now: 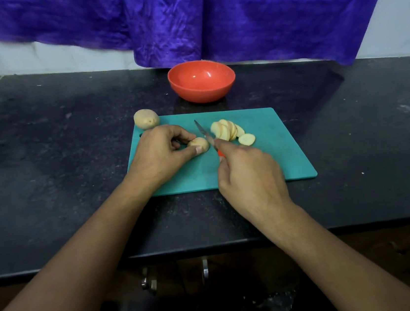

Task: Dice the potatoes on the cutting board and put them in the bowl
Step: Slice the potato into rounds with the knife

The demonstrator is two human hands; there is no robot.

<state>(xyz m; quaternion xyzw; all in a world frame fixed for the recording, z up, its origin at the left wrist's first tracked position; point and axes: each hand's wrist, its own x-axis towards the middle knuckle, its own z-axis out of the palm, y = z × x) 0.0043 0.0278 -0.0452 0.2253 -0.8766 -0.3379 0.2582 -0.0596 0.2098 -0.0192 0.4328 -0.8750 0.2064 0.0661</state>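
A teal cutting board (271,157) lies on the dark counter. My left hand (159,153) pinches the small remaining potato end (200,143) on the board. My right hand (250,175) grips a knife (204,132) with a red handle, its blade just right of that potato end, tip pointing away from me. A fanned stack of several potato slices (226,130) lies to the right of the blade, and one loose slice (246,139) sits beside it. A whole potato (146,119) rests at the board's far left corner. The red bowl (202,81) stands behind the board with nothing visible in it.
The black stone counter (44,162) stretches wide on both sides of the board. A purple cloth (233,15) hangs down the wall behind the bowl. The counter's front edge runs below my forearms, with cabinet handles (205,269) under it.
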